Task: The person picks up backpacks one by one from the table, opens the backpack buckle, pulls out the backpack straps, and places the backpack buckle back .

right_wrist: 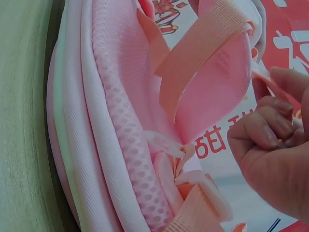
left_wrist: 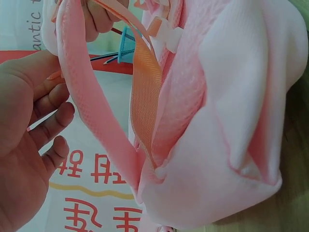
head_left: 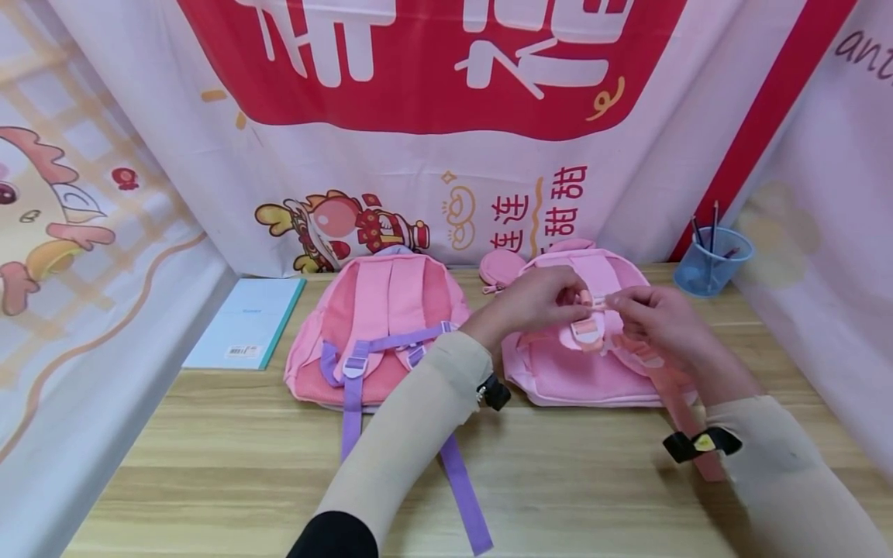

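A pink backpack lies at the right of the table with its straps facing up. Above it my left hand pinches an orange strap beside a pale buckle. Across from it, my right hand pinches the strap on the buckle's other side. A padded pink shoulder strap rises past the left fingers in the left wrist view. Loose orange webbing loops over the other shoulder strap in the right wrist view. Just below the hands sits a white strap adjuster. My fingers partly hide the buckle.
Left of it lies a second pink backpack with purple straps trailing toward the front. A light blue notebook is at the far left. A blue mesh pen cup stands at the back right. Printed cloth hangs behind.
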{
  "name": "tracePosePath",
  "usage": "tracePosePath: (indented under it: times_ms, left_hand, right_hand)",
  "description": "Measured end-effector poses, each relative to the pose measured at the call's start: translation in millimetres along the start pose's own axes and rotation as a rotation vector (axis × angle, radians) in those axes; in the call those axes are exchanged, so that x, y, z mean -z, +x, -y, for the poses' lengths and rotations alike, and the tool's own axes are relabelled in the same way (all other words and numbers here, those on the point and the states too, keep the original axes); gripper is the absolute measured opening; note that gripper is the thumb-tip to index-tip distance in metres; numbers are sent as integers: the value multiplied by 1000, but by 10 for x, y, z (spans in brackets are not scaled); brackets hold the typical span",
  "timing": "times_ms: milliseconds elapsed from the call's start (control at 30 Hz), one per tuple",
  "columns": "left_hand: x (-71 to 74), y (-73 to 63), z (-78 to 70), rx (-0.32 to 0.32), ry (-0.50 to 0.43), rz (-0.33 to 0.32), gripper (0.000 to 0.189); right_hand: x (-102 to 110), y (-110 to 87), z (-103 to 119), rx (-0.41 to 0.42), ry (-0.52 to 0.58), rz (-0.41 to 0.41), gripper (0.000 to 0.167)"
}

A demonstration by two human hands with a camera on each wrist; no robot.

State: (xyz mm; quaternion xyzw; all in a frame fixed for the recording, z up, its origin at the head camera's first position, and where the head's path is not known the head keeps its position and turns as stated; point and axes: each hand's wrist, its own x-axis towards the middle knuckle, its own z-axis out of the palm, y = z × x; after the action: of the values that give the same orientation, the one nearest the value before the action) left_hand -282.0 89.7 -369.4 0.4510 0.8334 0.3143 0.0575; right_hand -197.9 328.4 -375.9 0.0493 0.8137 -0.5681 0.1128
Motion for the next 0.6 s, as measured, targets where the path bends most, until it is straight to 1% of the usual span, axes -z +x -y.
tracePosePath:
  times_ms: [67,167,333,500,600]
  left_hand:
    - [-2,0,2,-15,14,4,13]
    - [-10,0,12,-17,16,16,13]
    - [-42,0,25,-3,0,24,16]
    - [-67,3,22,-2,-5,34,18]
    - [-74,1,20,-3,-8,34,18]
  right_hand:
    - [-6,3,4,0,-35,-6,46]
    - [-18,8,10,-8,-46,-13,46]
    - [-35,13,4,-17,8,-20,40]
    - [-41,10,-1,-65,50,-34,35]
    - [-45,20,-4,-79,76,-31,34]
